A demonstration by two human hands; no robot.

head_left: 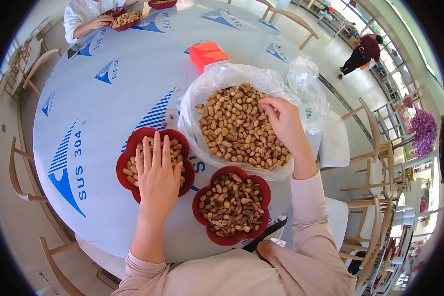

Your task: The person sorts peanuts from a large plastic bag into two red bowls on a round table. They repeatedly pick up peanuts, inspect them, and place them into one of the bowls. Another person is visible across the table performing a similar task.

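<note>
- While the left hand (158,167) lies flat and spread over the left bowl (121,170), its fingers straight and pointing away from the person, it grips nothing that shows; whether the palm presses on the nuts is hidden.
- The right hand (282,118) is above the right part of the plastic bag (190,101), fingers curled and thumb drawn in near the index finger, pointing left; I cannot tell whether a nut is pinched between the tips.
- The bagged peanuts (236,130) lie heaped in the open bag, their long axes turned every way, most of them flat on their sides.
- One stray peanut (199,105) sits at the heap's left edge, its long axis roughly left to right.
- The left bowl, dark red with a lobed rim, holds pale peanuts (131,170) that show around the fingers, lying at mixed angles.
- The near bowl (198,212), also red and lobed, stands below the bag, close to the person, and carries a mound of darker peanuts (231,204), their long axes mixed too.
- The bag's clear film spreads around its heap and bunches up at the far right.
- An orange-red packet (207,55) stands just beyond the bag on the round table (98,153).
- Across the table, a co-worker's hand (101,21) touches a far bowl (114,24), red and filled with peanuts.
</note>
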